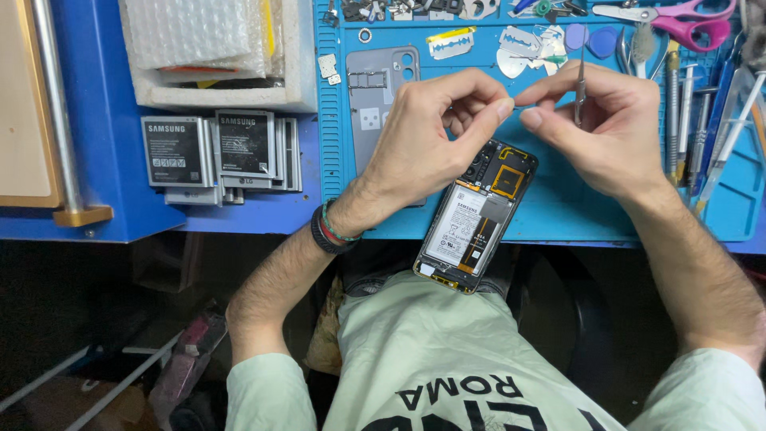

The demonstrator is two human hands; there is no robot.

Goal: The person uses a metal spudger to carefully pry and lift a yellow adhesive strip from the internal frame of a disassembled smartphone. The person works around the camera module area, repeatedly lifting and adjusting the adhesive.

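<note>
An opened smartphone [475,219] lies tilted at the near edge of the blue work mat [558,207], its white battery and black inner parts exposed. Above it my left hand [427,136] pinches something tiny between thumb and forefinger; the item is too small to identify. My right hand [602,128] meets it fingertip to fingertip and also holds thin metal tweezers [581,84] upright between its fingers. A grey phone back cover [371,104] lies on the mat behind my left hand.
Several loose phone batteries [219,152] are stacked on the blue bench at left, below a white foam box [215,52] with bubble wrap. Pink-handled scissors [678,20], razor blades [451,41], picks and several screwdrivers [686,120] lie along the mat's far and right sides.
</note>
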